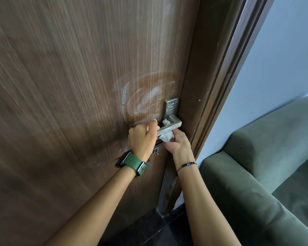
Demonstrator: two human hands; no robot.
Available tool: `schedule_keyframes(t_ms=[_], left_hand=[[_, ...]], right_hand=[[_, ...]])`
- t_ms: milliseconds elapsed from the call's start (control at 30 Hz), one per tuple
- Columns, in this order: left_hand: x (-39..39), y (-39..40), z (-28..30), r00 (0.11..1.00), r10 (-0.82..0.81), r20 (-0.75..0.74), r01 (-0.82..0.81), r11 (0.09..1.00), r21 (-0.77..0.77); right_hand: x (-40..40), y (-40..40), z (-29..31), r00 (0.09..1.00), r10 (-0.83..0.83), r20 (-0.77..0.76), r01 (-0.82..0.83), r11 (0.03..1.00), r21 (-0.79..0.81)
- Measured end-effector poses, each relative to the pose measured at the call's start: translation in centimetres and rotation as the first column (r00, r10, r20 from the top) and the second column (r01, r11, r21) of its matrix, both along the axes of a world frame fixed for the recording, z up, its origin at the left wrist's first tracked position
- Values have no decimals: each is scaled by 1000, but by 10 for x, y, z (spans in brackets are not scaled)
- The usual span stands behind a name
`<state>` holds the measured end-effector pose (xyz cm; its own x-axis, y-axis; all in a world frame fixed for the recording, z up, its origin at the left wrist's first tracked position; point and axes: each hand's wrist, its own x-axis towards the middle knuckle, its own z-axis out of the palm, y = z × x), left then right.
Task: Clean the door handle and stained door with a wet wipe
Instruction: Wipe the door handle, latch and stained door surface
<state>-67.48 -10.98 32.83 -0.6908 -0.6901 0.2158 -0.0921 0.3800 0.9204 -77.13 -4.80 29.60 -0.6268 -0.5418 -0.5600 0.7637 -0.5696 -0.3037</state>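
While the left hand (142,134) grips the stiff metal door handle (169,127) at centre frame, the right hand (178,142) pinches the wet wipe (165,137) — soft, limp — bunched beneath it

Both hands (178,144) on door handle (169,128), white wipe (165,136) underneath.

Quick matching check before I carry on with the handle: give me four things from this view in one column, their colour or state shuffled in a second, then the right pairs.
Things:
1. door handle
2. wet wipe
3. watch strap
4. stain on the door

States:
A. green, on the left wrist
B. whitish smear above the left hand
C. white, crumpled, held under the lever by the right hand
D. silver metal, gripped at its free end

Pairs: 1-D, 2-C, 3-A, 4-B
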Motion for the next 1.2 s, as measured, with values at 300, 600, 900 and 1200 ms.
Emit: schedule_keyframes(t_ms=[300,600,900,1200], left_hand=[[1,1,-1,1000,17,11,-17,1000,2],[1,5,-1,999,39,-10,-38,999,7],[-2,5,-6,997,71,-25,-68,993,95],[0,3,-2,997,71,-10,-70,994,82]], right_hand=[[17,1,5,998,-1,62,16,971,-240],[20,-4,-2,996,-58,65,73,962,-262],[38,28,-16,501,-161,-850,783,503,366],[48,5,-19,177,251,-952,858,435,274]])
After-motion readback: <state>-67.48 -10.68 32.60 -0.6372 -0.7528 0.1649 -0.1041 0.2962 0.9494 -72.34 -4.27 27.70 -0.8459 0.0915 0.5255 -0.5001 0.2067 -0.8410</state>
